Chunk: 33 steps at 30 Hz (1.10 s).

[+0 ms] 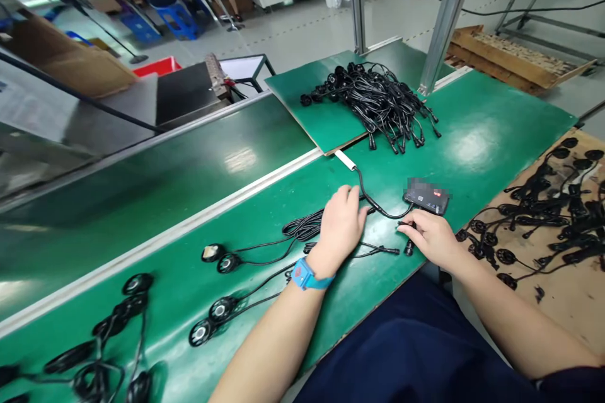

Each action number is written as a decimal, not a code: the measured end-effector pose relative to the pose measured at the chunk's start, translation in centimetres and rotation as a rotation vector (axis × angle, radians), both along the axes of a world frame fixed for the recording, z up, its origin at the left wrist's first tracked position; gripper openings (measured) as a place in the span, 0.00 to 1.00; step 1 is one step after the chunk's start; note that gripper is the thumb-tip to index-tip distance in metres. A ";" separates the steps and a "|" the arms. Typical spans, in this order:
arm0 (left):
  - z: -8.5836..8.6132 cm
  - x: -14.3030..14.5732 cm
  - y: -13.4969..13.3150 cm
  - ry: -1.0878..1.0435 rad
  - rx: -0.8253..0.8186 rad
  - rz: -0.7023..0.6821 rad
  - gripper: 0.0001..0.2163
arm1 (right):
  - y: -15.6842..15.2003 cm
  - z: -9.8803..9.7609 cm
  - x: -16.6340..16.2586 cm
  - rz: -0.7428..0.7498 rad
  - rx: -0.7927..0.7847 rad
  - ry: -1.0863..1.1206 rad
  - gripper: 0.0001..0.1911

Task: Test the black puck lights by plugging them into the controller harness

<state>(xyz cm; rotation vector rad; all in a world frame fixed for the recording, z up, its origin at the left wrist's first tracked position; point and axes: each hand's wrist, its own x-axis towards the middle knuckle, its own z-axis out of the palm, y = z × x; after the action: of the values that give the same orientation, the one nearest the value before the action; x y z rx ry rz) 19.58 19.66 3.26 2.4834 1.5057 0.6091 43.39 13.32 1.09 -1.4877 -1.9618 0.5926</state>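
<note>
My left hand [341, 223], with a blue strap [305, 275] at the wrist, is closed over a coiled black cable [302, 227] on the green table; its fingertips are partly hidden. Two round black parts with ring centres [229, 262] lie at that cable's left end. Between thumb and fingers, my right hand [432, 236] pinches a small black cable connector [403, 225]. Just beyond it sits a flat black box [426, 195], its label partly blurred. A black lead runs from near the box to a white stick-shaped piece [345, 160]. Another connector [409, 247] hangs below my right hand.
A heap of black cables [382, 101] lies on a raised green board [293, 91]. More cabled round parts lie left [118, 321] and on a brown board [567, 289] at right. Metal posts [447, 19] rise behind. A conveyor [189, 182] runs alongside. People sit farther back.
</note>
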 end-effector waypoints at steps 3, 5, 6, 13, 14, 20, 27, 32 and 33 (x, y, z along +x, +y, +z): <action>-0.2 -0.4 1.1 0.181 -0.096 0.063 0.06 | 0.2 -0.4 -0.4 -0.050 0.010 -0.012 0.09; -0.2 -0.4 1.1 0.246 -0.119 0.034 0.07 | 0.4 -0.5 -0.6 -0.056 0.029 -0.020 0.08; -0.1 -0.4 0.9 0.256 -0.104 0.003 0.08 | 0.5 -0.5 -0.6 -0.057 0.038 -0.021 0.08; -0.2 0.9 -1.5 -0.011 -0.016 -0.298 0.09 | 0.2 -0.5 -0.5 -0.039 0.113 0.111 0.10; -0.3 1.2 -1.7 -0.039 -0.018 -0.325 0.10 | 0.2 -0.6 -0.5 -0.036 0.129 0.131 0.10; -0.8 1.8 -1.9 -0.138 -0.045 -0.364 0.08 | 0.1 -1.2 -0.3 -0.011 0.140 0.146 0.11; -1.1 1.7 -1.9 -0.146 -0.039 -0.342 0.09 | 0.0 -0.8 -0.4 -0.033 0.196 0.190 0.10; -1.3 1.8 -1.9 -0.135 -0.028 -0.344 0.10 | 0.1 -0.9 -0.3 0.032 0.214 0.154 0.10; -1.3 1.9 -1.9 -0.133 -0.027 -0.344 0.10 | 0.1 -0.9 -0.2 0.037 0.214 0.147 0.11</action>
<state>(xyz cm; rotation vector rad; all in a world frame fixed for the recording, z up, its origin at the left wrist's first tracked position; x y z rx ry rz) 21.43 17.77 1.94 2.5388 1.0005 0.6680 43.15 13.41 0.15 -1.2448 -1.8778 0.4763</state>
